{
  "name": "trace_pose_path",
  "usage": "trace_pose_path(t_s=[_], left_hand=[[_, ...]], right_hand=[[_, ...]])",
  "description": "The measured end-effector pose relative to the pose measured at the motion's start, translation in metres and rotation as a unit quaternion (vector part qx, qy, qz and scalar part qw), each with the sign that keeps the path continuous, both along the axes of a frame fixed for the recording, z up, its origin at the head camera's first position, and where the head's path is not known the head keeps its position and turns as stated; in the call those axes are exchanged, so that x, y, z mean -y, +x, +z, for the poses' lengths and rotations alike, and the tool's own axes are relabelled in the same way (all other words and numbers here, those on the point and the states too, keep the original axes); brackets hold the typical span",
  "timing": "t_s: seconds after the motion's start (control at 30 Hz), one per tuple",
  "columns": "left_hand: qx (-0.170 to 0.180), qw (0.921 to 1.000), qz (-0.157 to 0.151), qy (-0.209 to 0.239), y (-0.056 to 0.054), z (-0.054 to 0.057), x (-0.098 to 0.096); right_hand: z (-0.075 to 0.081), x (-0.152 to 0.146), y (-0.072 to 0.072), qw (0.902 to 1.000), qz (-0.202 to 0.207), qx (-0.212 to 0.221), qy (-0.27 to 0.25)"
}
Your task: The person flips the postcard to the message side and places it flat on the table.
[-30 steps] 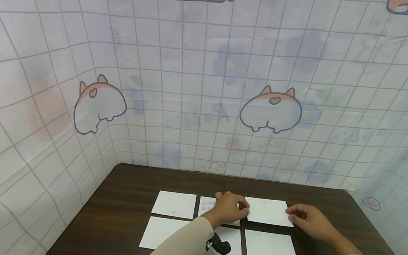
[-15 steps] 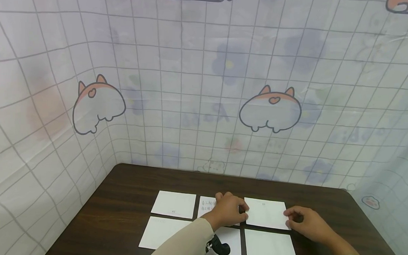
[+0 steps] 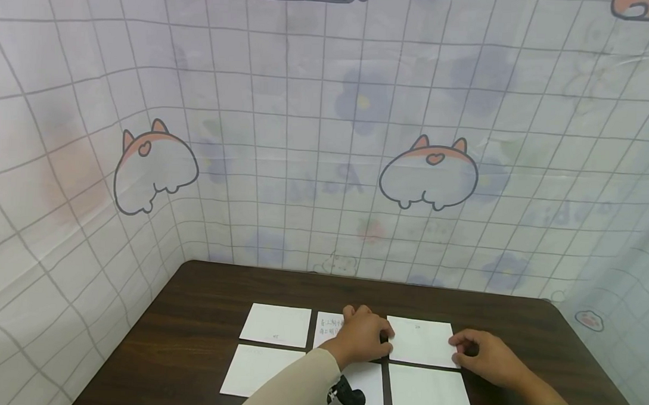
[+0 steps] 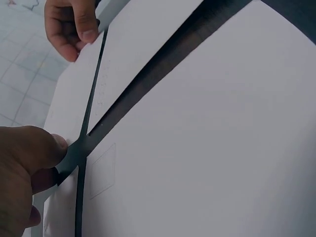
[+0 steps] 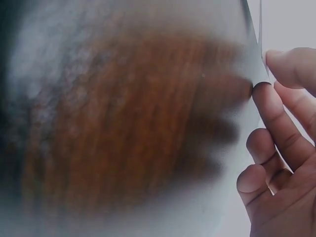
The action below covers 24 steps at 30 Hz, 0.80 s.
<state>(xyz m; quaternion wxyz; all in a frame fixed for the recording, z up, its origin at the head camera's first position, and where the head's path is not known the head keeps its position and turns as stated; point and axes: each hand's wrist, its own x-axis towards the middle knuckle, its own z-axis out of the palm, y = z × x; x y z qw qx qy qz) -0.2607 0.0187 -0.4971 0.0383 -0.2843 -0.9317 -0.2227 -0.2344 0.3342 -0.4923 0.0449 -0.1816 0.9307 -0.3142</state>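
White paper sheets lie in two rows on the dark wood table. In the head view my left hand (image 3: 358, 336) hangs over the upper middle sheet (image 3: 328, 329), which bears handwritten lines and is partly covered. Its thumb and index finger hold the left edge of the upper right sheet (image 3: 423, 342). My right hand (image 3: 488, 356) pinches that sheet's right edge. In the left wrist view, my left hand (image 4: 27, 170) is beside the gap between sheets, and my right hand (image 4: 71, 24) is at the far edge. My right hand (image 5: 284, 133) has thumb and index together at a paper edge in the right wrist view.
The upper left sheet (image 3: 275, 325), lower left sheet (image 3: 259, 367), lower middle sheet (image 3: 369, 380) and lower right sheet (image 3: 430, 391) lie around. A black wrist device (image 3: 349, 395) hides part of the lower middle one. A patterned curtain (image 3: 304, 166) stands behind the table (image 3: 203, 305).
The upper right sheet has slid toward the person and slightly left, narrowing the gap to the lower right sheet. Both hands have moved slightly with it.
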Motion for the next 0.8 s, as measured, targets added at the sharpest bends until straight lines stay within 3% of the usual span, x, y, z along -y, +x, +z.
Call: trace_pose_path(t_s=[0.33,0.57,0.8], left_hand=[[-0.037,0.9984,0.003,-0.043,0.004,0.003,-0.001],[-0.043,0.9980,0.008,-0.045,0.006,0.009,-0.002],[-0.040,0.9982,0.005,-0.045,0.006,0.007,0.001]], right_hand=[[-0.001,0.002,-0.001,0.9994,0.003,-0.009,0.032],[-0.002,0.001,-0.005,0.9985,0.019,-0.015,0.050],[0.003,0.004,-0.002,0.9990,0.004,-0.017,0.041]])
